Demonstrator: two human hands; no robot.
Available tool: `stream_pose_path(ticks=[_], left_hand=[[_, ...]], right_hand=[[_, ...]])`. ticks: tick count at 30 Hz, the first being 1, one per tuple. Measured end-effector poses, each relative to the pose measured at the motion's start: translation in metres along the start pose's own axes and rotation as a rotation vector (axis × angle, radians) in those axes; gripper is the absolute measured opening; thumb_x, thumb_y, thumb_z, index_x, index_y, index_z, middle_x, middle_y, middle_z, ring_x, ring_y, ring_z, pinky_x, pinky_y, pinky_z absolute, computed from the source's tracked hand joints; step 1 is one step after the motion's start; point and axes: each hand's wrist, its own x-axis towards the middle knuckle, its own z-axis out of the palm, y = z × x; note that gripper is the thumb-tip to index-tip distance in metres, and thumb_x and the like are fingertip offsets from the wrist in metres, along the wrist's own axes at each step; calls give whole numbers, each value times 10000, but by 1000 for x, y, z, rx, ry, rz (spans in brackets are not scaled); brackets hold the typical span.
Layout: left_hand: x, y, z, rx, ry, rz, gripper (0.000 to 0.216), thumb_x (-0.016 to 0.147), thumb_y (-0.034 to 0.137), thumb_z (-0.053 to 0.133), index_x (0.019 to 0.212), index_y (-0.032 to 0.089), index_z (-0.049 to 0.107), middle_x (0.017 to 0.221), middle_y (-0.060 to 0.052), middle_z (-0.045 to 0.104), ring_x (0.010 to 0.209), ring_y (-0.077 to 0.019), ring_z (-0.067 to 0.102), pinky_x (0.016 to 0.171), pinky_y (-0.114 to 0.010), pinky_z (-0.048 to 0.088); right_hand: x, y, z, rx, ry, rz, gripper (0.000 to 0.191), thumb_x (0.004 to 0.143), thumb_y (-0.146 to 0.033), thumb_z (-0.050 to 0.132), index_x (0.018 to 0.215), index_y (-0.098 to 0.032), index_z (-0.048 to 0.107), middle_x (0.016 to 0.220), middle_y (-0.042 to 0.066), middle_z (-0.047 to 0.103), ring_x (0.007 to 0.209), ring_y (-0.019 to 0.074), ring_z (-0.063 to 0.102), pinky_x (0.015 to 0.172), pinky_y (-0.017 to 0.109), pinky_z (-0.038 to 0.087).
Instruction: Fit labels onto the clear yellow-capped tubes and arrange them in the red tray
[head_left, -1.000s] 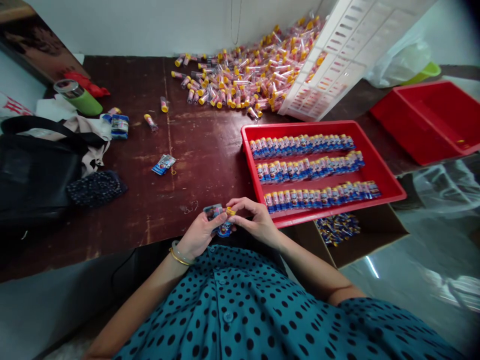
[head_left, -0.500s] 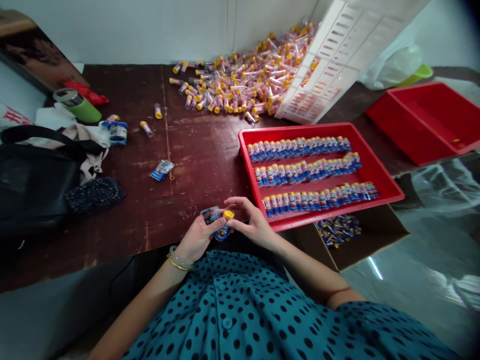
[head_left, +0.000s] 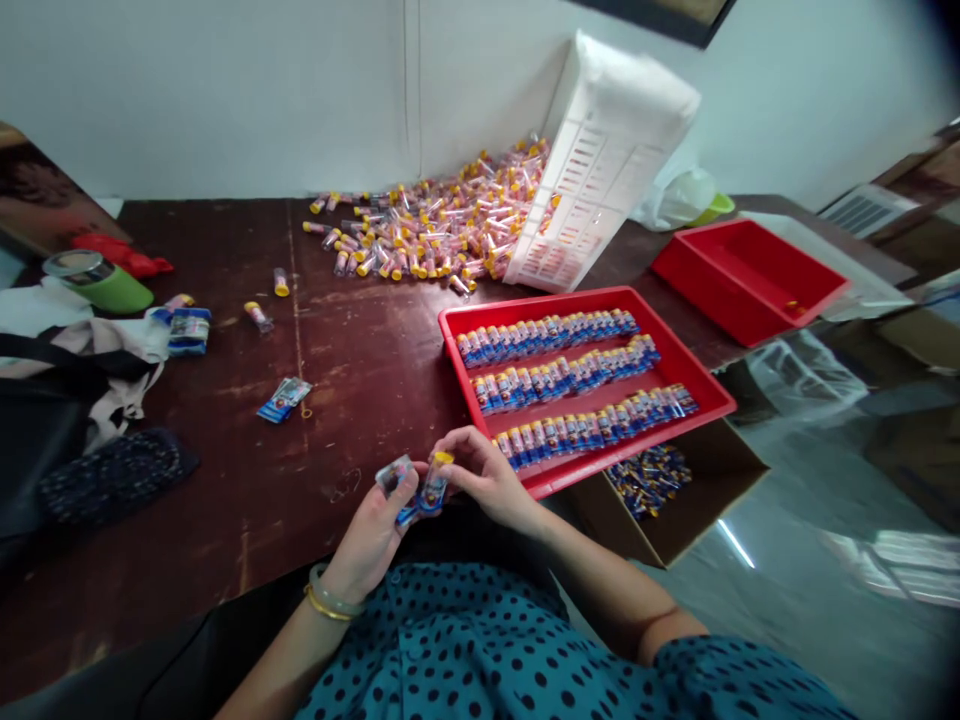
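Note:
My two hands meet just off the near edge of the dark wooden table [head_left: 360, 370]. My right hand [head_left: 487, 478] pinches a small clear tube with a yellow cap [head_left: 435, 482], held upright. My left hand [head_left: 375, 535] grips a few blue printed labels [head_left: 395, 474] and touches the tube's lower end. Just to the right lies a red tray [head_left: 457, 335] holding three rows of labelled tubes [head_left: 555, 378].
A pile of unlabelled yellow-capped tubes [head_left: 427, 232] spills from a tipped white crate [head_left: 600, 170] at the back. An empty red tray [head_left: 742, 275] sits far right. A cardboard box [head_left: 712, 470] with blue labels stands below the tray. Bags, a green flask [head_left: 101, 285] and loose labels [head_left: 283, 399] lie left.
The view has tilted up and shifted, so everything sits lower and more to the left. My right hand has turned the tube more upright; both hands stay together.

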Motion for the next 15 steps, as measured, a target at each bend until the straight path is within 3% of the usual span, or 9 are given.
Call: stream_pose_path(ticks=[4,7,9,11,15], left_hand=[[-1,2,-4,-5,-11,-18,310,778,415,742,966,174,692,887,-62,716,822,-199,672,685,-291,552],[-3,2,-10,46,-24,-33,263,792,419,718,874,172,680,741,-32,664,701,-175,638,560,-253,503],[-4,1,-15,87,-26,-31,265,790,425,714,852,170,674,698,-21,637,644,-163,613,504,-238,459],[-3,0,-21,112,-9,-27,284,779,430,720,864,163,678,684,-16,627,616,-154,595,482,-230,430],[0,-2,-31,116,16,-42,323,762,445,731,888,151,682,674,-12,621,596,-144,577,481,-227,412]], right_hand=[[40,-21,-75,-130,260,-110,390,872,-399,615,1201,-248,471,970,18,617,828,147,636,757,293,532],[70,-34,-145,-543,385,-63,411,851,-353,599,1208,-179,493,886,16,628,745,136,600,686,268,491],[82,-35,-175,-797,429,24,412,861,-335,560,1225,-148,507,823,8,635,674,129,573,650,264,469],[87,-30,-187,-919,413,85,413,853,-321,573,1225,-143,533,792,6,652,638,124,566,635,255,458],[87,-15,-181,-1003,354,107,425,797,-287,668,1194,-159,588,802,14,683,649,131,597,654,247,455]])
